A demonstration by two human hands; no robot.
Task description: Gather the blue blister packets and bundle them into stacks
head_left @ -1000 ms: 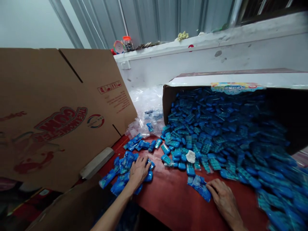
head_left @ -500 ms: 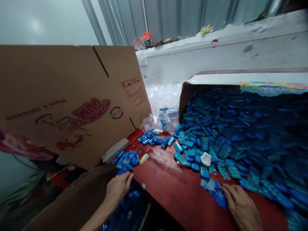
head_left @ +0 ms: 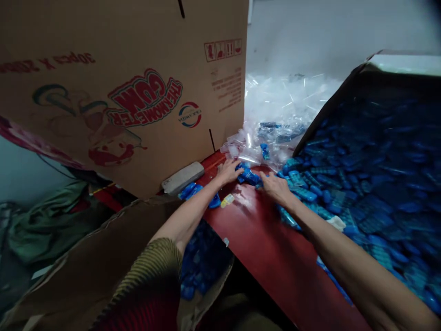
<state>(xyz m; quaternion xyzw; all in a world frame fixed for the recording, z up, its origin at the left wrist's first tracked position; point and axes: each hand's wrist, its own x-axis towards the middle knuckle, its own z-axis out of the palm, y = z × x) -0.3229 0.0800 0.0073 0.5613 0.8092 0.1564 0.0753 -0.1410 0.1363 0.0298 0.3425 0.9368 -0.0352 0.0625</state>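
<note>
A small heap of blue wrapped packets (head_left: 248,175) lies on the red tabletop (head_left: 255,230) between my two hands. My left hand (head_left: 228,173) reaches in from the left, its fingers stretched out and touching the heap's near side. From the right, my right hand (head_left: 275,187) rests its outstretched fingers against the heap's other end. More blue packets (head_left: 193,191) sit behind my left forearm, partly hidden by it. Beside them lies a small yellow-and-white packet (head_left: 227,200).
A large carton printed "Thermometer Gum" (head_left: 155,110) stands at the left, a grey block (head_left: 183,178) at its foot. Clear plastic pieces (head_left: 285,103) pile up behind. Many blue packets (head_left: 372,184) spill from a box at right. Below, an open carton (head_left: 103,257) holds more packets.
Both hands have moved forward to the packets near the carton's corner, the right one also leftwards, away from the packet it was touching. The view has tilted down.
</note>
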